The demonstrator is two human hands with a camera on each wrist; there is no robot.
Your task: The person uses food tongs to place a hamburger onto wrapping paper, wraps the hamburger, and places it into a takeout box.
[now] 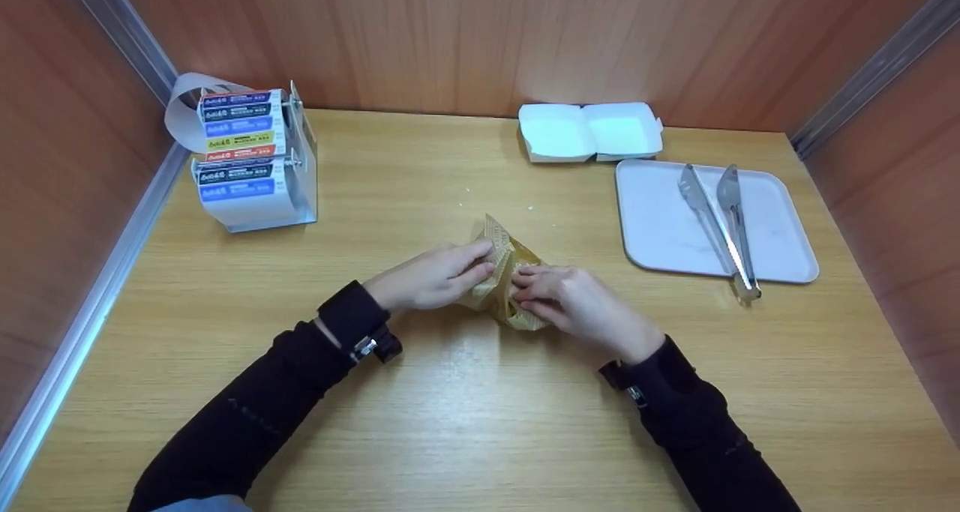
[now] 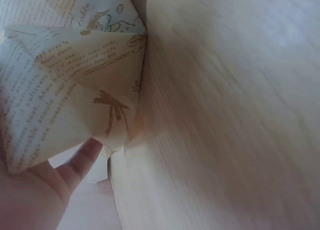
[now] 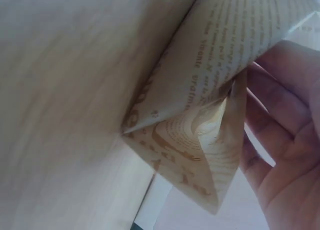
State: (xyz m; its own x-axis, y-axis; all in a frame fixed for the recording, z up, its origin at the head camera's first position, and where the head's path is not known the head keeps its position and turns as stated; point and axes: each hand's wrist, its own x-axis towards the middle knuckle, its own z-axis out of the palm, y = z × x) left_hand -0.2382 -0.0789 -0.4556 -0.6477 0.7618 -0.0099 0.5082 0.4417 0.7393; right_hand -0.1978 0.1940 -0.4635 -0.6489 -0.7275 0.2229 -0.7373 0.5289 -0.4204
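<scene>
A tan sheet of printed wrapping paper stands folded up in peaks near the middle of the table. In the left wrist view, lines of brown text and small drawings cover the paper. The left hand holds its left side, with one fingertip against a lower fold. From the right, the right hand grips the other side with bent fingers. The right wrist view shows the paper with an open pointed fold, and the fingers of the right hand behind its edge. Whatever the paper may enclose is hidden.
An open white clamshell box stands by the back wall. A white tray at right bears metal tongs, whose end overhangs the front rim. At back left is a label dispenser with several coloured labels. Small white crumbs lie behind the paper.
</scene>
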